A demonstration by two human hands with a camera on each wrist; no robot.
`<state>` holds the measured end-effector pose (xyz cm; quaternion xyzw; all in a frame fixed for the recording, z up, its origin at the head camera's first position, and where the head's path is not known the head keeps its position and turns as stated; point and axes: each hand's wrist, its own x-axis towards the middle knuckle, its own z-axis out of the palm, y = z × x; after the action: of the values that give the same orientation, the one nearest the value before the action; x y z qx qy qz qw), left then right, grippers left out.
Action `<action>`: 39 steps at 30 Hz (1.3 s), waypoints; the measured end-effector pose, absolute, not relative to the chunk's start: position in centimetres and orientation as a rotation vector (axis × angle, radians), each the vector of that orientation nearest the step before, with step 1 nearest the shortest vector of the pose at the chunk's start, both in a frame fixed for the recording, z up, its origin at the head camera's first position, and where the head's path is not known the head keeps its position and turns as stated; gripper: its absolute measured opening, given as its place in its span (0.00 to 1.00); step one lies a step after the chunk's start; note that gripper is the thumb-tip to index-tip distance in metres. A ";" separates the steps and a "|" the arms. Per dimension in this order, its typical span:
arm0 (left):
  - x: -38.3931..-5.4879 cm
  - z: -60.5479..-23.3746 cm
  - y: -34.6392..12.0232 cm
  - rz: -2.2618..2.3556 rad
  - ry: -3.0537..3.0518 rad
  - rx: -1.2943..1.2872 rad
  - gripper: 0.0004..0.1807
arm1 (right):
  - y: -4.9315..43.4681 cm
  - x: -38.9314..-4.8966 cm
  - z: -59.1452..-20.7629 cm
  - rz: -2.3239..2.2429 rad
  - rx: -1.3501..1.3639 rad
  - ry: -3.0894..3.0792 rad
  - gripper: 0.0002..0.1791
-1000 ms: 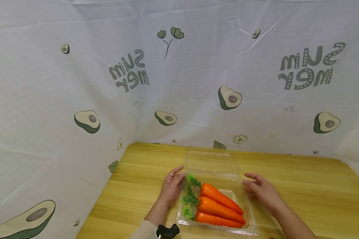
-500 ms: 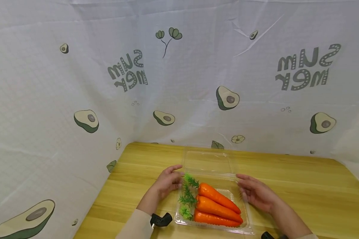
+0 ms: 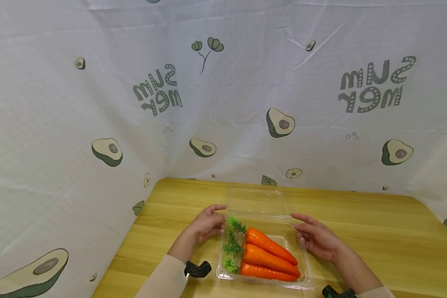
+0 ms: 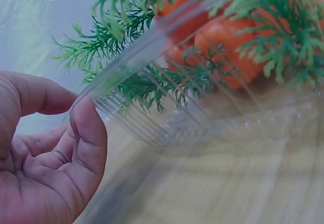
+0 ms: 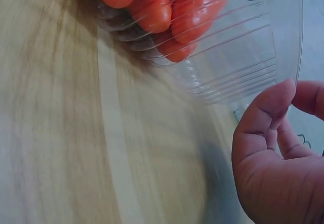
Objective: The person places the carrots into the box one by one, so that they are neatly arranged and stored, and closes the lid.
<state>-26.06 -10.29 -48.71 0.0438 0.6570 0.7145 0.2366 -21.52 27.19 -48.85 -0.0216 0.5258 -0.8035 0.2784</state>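
A clear plastic clamshell box (image 3: 283,240) lies with its lid (image 3: 258,200) folded back, away from me. Inside are three orange carrots (image 3: 271,257) with feathery green tops (image 3: 232,246) toward the left. At the box's left rim, my left hand (image 3: 205,225) pinches the plastic between thumb and finger; the left wrist view shows this grip on the rim (image 4: 147,44) closely. My right hand (image 3: 318,239) pinches the opposite rim near the back right corner. In the right wrist view, thumb and forefinger meet on the edge of the box (image 5: 286,36).
The box is on a wooden table (image 3: 357,223). A white cloth (image 3: 238,95) printed with avocados hangs behind the table and along its left side. Black wrist devices (image 3: 198,270) show on both arms.
My right hand has come left and closed on the box's right rim. The left hand has shifted slightly and now pinches the left rim. The whole view has drifted a little.
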 end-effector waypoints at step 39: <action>-29.8 -49.3 -6.9 2.103 2.218 0.015 0.22 | 25.0 -25.8 -48.2 -2.090 0.130 2.068 0.31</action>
<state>-29.78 -6.89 -49.31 0.0050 0.7250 0.6874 0.0428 -25.76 25.01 -48.23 0.0441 0.6992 -0.7067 0.0988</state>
